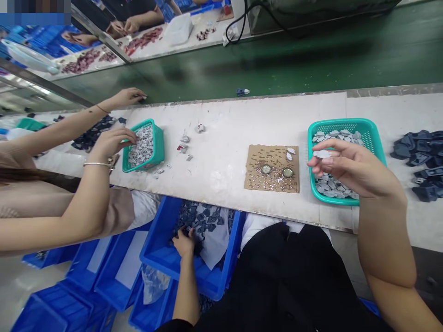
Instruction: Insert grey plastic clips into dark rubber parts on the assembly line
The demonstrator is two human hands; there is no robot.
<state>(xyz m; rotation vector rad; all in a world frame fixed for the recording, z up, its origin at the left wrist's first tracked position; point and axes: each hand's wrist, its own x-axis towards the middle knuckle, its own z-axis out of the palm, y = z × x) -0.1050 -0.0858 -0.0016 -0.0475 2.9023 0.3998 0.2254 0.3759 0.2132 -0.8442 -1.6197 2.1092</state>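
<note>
Head view: green basket holds grey chips; blue bin holds dark parts.

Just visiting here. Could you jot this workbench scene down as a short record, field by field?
Left hand: down in the blue bin, among dark parts
Right hand: over the teal basket, pinching a small pale piece
Basket contents: grey pieces
Between the hands: cardboard sheet with two round discs
Far right: pile of dark blue parts
Neighbour: a co-worker's hand at a second teal basket
</note>
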